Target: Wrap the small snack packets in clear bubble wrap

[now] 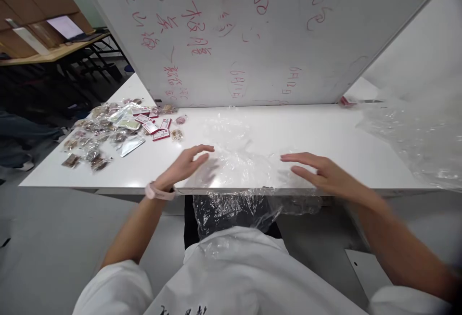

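A clear, crinkled plastic sheet or bag (pixel 240 166) lies on the white table in front of me and hangs over the front edge toward my lap. My left hand (pixel 189 161) hovers at its left side, thumb and fingers apart, holding nothing. Over at the right side, my right hand (pixel 314 170) is held with thumb and fingers apart, and nothing shows between them. Whether either hand touches the plastic, I cannot tell.
Left on the table (pixel 325 132) lies a pile of small clear packets (pixel 94 134) with red-and-white boxes (pixel 161 134) and a silver pouch (pixel 132 145). A whiteboard (pixel 216 55) stands behind. More clear plastic (pixel 415 137) bulges at the right.
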`<state>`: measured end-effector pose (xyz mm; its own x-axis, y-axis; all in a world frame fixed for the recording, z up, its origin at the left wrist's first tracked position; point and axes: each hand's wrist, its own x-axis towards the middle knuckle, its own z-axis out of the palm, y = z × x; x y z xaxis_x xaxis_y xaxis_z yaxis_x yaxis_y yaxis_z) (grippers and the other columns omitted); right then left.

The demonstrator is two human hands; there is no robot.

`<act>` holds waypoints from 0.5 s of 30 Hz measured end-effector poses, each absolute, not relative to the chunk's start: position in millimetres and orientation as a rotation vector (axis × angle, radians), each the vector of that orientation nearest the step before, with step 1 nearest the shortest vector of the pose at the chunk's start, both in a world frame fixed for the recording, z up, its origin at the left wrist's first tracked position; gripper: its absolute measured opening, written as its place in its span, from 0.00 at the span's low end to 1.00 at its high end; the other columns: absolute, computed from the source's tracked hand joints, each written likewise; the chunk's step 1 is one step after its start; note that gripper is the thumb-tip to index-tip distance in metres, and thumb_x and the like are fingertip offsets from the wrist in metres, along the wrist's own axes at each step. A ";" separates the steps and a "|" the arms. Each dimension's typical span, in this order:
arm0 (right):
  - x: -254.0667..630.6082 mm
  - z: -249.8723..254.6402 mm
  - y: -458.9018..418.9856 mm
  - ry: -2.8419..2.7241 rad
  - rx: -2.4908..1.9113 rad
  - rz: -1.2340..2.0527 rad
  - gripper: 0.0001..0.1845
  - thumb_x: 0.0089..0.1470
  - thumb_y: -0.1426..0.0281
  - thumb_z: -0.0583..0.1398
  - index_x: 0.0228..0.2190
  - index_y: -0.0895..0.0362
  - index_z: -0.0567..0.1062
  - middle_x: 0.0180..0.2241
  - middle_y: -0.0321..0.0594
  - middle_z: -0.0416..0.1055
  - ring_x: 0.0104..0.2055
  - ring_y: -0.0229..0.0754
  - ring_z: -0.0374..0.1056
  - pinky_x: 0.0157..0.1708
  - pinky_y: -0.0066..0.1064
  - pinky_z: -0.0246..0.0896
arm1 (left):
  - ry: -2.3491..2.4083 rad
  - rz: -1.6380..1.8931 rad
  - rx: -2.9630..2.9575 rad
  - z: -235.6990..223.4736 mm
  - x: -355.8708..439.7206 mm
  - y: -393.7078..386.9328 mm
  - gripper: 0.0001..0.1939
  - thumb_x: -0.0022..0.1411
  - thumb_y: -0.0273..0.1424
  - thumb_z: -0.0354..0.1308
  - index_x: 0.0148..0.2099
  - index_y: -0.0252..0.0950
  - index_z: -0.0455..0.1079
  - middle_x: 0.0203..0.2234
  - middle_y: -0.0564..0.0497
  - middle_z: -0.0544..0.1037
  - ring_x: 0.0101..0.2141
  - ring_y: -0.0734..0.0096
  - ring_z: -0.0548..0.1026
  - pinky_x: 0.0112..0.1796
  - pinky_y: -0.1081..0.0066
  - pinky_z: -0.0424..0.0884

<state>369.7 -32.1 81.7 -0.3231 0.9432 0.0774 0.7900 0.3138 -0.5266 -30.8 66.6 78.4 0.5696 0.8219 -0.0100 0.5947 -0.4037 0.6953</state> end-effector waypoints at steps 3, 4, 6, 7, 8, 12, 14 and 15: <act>352.0 32.8 -2.7 -2.294 -1.611 0.464 0.30 0.68 0.50 0.45 0.64 0.45 0.66 0.68 0.36 0.58 0.71 0.50 0.52 0.68 0.51 0.52 | 1.233 0.259 2.341 36.9 -3.1 69.8 0.38 0.70 0.53 0.46 0.74 0.38 0.48 0.72 0.40 0.50 0.70 0.48 0.50 0.66 0.46 0.52; 355.6 16.5 5.8 -2.294 -1.696 0.430 0.32 0.68 0.51 0.43 0.66 0.46 0.63 0.69 0.37 0.54 0.72 0.50 0.49 0.69 0.53 0.48 | 1.269 0.195 2.414 24.3 0.3 71.0 0.41 0.70 0.55 0.44 0.75 0.36 0.42 0.73 0.40 0.45 0.72 0.48 0.44 0.68 0.45 0.46; 375.6 -8.6 19.2 -2.237 -1.878 0.359 0.33 0.68 0.52 0.40 0.68 0.47 0.59 0.71 0.37 0.49 0.73 0.50 0.44 0.70 0.54 0.44 | 1.325 0.094 2.514 6.4 -1.0 74.3 0.44 0.70 0.56 0.39 0.76 0.34 0.37 0.73 0.41 0.39 0.72 0.50 0.36 0.69 0.46 0.37; 389.6 -15.9 24.0 -2.188 -1.961 0.323 0.33 0.68 0.52 0.39 0.68 0.47 0.58 0.72 0.37 0.47 0.74 0.49 0.43 0.70 0.55 0.43 | 1.347 0.060 2.535 1.8 -4.2 76.2 0.44 0.70 0.57 0.36 0.76 0.34 0.35 0.74 0.42 0.38 0.72 0.51 0.34 0.69 0.47 0.34; 403.8 -19.5 27.8 -2.136 -2.033 0.292 0.33 0.68 0.53 0.38 0.69 0.48 0.57 0.72 0.38 0.46 0.74 0.49 0.42 0.70 0.55 0.42 | 1.366 0.034 2.544 -0.2 -7.8 78.3 0.44 0.70 0.57 0.34 0.76 0.33 0.34 0.74 0.43 0.37 0.72 0.51 0.34 0.69 0.48 0.34; 430.3 -4.8 35.7 -1.911 -2.274 0.127 0.37 0.67 0.51 0.42 0.67 0.58 0.59 0.70 0.52 0.50 0.73 0.58 0.44 0.68 0.58 0.43 | 1.410 -0.026 2.531 4.8 -12.0 89.4 0.46 0.69 0.59 0.32 0.76 0.33 0.34 0.74 0.43 0.36 0.72 0.48 0.32 0.68 0.45 0.34; 412.2 8.3 36.4 -1.862 -2.227 0.050 0.38 0.66 0.49 0.43 0.66 0.60 0.60 0.69 0.56 0.52 0.72 0.60 0.45 0.68 0.59 0.43 | 1.417 -0.054 2.516 8.3 -5.5 98.0 0.47 0.68 0.60 0.33 0.76 0.33 0.34 0.74 0.42 0.35 0.72 0.46 0.32 0.68 0.44 0.35; 396.3 13.0 35.9 -1.884 -2.143 0.058 0.38 0.67 0.49 0.42 0.67 0.59 0.59 0.69 0.55 0.52 0.72 0.59 0.45 0.69 0.58 0.43 | 1.418 -0.072 2.510 9.7 -1.1 103.5 0.47 0.68 0.60 0.34 0.76 0.32 0.35 0.73 0.42 0.35 0.72 0.45 0.32 0.68 0.43 0.35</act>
<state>396.3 35.9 13.0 0.1456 0.9768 0.1568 0.9652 -0.1055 -0.2391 -1.1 103.5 9.7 0.5233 0.8354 -0.1681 0.8482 -0.4915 0.1976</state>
